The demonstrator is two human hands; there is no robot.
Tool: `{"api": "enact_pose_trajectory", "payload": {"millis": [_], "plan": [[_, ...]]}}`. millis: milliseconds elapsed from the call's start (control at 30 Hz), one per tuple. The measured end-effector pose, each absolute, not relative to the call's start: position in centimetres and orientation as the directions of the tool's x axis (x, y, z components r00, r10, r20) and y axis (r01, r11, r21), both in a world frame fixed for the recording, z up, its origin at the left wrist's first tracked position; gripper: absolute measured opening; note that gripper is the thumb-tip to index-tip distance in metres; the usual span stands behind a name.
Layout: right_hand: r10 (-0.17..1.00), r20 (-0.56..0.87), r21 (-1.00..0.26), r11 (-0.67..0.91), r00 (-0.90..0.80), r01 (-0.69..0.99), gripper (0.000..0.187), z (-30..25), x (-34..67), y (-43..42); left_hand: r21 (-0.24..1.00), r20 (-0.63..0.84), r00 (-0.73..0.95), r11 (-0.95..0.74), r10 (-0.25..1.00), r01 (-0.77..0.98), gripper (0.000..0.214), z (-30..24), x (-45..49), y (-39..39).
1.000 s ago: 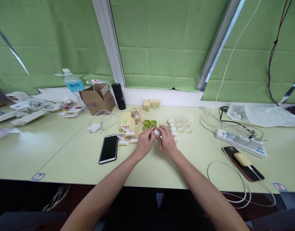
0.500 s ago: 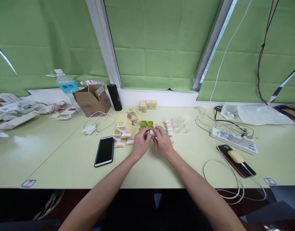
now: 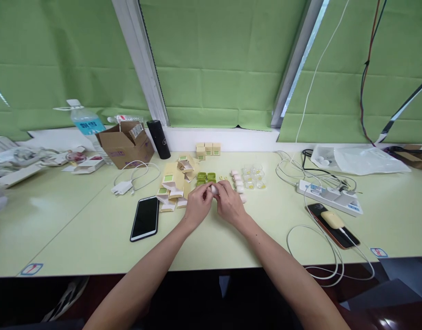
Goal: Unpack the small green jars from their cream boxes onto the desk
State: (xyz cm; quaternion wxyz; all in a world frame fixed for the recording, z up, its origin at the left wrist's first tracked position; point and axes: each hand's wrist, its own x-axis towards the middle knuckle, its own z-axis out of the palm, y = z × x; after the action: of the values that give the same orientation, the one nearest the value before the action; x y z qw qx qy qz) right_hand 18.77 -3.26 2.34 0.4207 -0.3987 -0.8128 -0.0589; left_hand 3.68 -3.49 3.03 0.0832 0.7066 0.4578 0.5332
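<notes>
Between the fingertips of both hands is a small white rounded piece [image 3: 215, 189], mostly covered by fingers, so its kind is unclear. My left hand [image 3: 198, 202] pinches it from the left, and my right hand [image 3: 230, 202] grips it from the right. Just behind the hands sit several small green square containers [image 3: 211, 176] and tiny yellow pieces [image 3: 223, 178]. A row of pale pinkish-white pieces [image 3: 238, 183] lies beside my right hand, with clear plastic domed pieces [image 3: 254, 177] to its right. Opened small cardboard boxes [image 3: 174, 178] are heaped left of the green containers.
Closed small boxes [image 3: 208, 150] stand by the wall. Leftward are a phone [image 3: 145, 218], a white charger [image 3: 122, 188], a cardboard carton [image 3: 124, 149], a black cylinder [image 3: 159, 139] and a water bottle [image 3: 88, 124]. At right are a power strip [image 3: 329, 197], looped cables and another phone [image 3: 348, 238].
The whole view has shifted, so the table's things appear slightly further left. Both hands stay together on the white piece, whose visible part is now smaller.
</notes>
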Motion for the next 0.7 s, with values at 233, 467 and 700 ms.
{"api": "enact_pose_trajectory", "payload": {"millis": [233, 467, 700], "plan": [[0.591, 0.767, -0.375, 0.728, -0.249, 0.575, 0.036, 2.3, 19.6, -2.7, 0.714, 0.621, 0.101, -0.614, 0.778, 0.336, 0.042, 2.7, 3.2, -3.0], [0.631, 0.747, -0.434, 0.7, -0.207, 0.568, 0.033, 2.1, 19.9, -2.6, 0.771, 0.557, 0.076, -0.549, 0.827, 0.324, 0.039, 2.4, 3.3, -2.6], [0.551, 0.828, -0.413, 0.727, -0.106, 0.548, 0.032, 3.0, 20.3, -2.7, 0.772, 0.542, 0.041, -0.517, 0.839, 0.37, 0.037, 2.0, 3.1, -2.2]]}}
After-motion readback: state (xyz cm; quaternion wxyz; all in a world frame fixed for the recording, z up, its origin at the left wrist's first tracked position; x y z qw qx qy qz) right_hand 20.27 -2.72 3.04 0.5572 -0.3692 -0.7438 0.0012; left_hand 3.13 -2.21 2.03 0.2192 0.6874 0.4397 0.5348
